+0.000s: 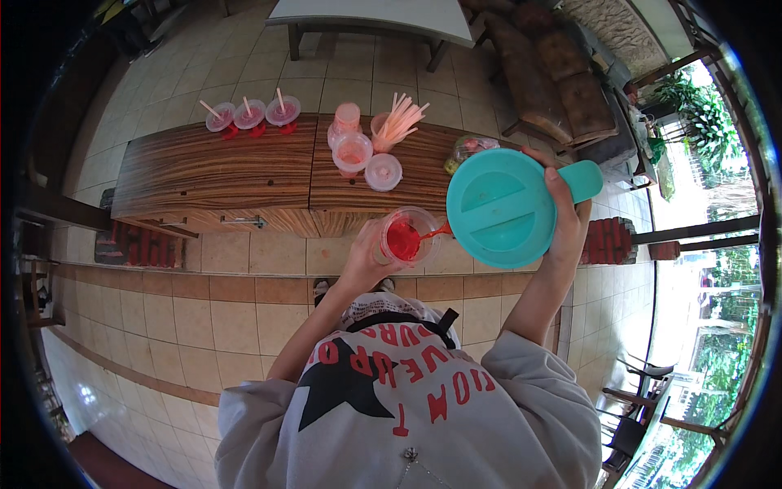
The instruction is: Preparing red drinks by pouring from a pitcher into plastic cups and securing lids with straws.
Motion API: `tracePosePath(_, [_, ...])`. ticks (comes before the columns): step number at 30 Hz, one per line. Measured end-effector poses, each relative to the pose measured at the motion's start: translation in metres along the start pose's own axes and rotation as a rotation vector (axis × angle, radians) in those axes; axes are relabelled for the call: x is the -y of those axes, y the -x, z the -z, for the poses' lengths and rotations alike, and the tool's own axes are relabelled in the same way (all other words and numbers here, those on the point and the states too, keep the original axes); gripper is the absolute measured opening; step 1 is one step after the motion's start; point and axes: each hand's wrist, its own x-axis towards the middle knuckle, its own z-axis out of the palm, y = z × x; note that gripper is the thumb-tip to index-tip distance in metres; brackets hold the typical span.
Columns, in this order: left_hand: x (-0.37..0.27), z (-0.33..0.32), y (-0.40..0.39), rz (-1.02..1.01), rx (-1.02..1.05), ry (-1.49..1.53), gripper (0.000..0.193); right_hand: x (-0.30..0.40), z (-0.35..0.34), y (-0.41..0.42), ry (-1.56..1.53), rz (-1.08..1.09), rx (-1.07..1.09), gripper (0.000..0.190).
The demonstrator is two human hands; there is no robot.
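Observation:
My left hand (365, 260) holds a clear plastic cup (429, 219) in front of the wooden counter. Red drink (403, 240) runs in a thin stream into this cup from a turquoise lidded plastic pitcher (502, 208). That pitcher is tilted, with my right hand (562, 205) gripping its handle side. On the counter behind stand stacked clear cups (352, 151), a stack of round plastic lids (383, 172) and a cup of pale pink straws (398, 125). Several lidded cups of red drink (248, 114), each with a straw, stand in a row at the far left edge.
The wood-grain counter (220, 174) has drawers along its near side. A plastic bag with something inside (470, 150) lies at its right, partly behind the pitcher. Beyond are a white table (372, 18) and a brown leather sofa (537, 79). A person's legs (129, 36) show at upper left.

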Motion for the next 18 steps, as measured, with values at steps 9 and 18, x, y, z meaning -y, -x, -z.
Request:
tracePosePath(9, [0.003, -0.0014, 0.0007, 0.046, 0.001, 0.025, 0.078, 0.0024, -0.0002, 0.0012, -0.068, -0.022, -0.017, 0.025])
tracePosePath(18, [0.0046, -0.0022, 0.0015, 0.046, -0.035, 0.039, 0.079, 0.0038, -0.0007, 0.0007, -0.041, -0.017, 0.011, 0.026])
